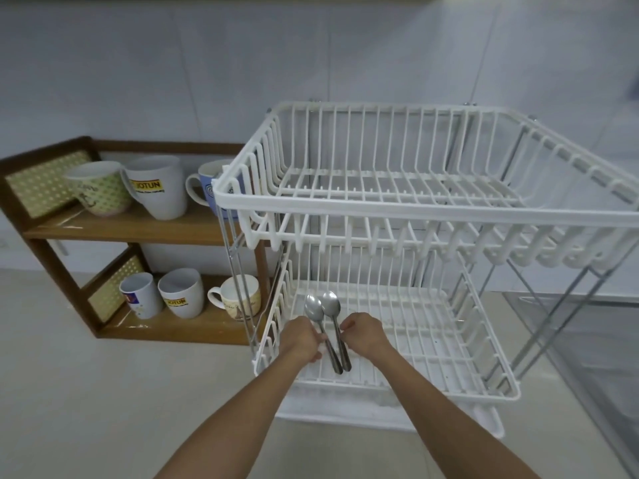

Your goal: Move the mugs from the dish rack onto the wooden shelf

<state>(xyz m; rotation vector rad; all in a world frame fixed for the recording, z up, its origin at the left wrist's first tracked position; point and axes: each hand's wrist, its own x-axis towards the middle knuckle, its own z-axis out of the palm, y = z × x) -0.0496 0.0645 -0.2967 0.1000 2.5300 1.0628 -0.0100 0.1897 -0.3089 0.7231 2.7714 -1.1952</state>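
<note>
Mugs are all on the wooden shelf (138, 226) now, none in the dish rack (397, 205). Close by, the left hand (302, 338) pinches one spoon (316, 314), and the right hand (363, 335) pinches the other spoon (333, 311), low in the rack's bottom basket. Farther left, three mugs sit on the bottom board and three on top. The rack's corner hides part of the blue mug (207, 188).

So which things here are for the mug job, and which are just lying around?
For the job:
- dish rack, no mugs left in it
- wooden shelf
- three mugs on the top board
- three mugs on the bottom board

Just lying about:
- two spoons in the lower rack, touched by the left hand and right hand
</note>
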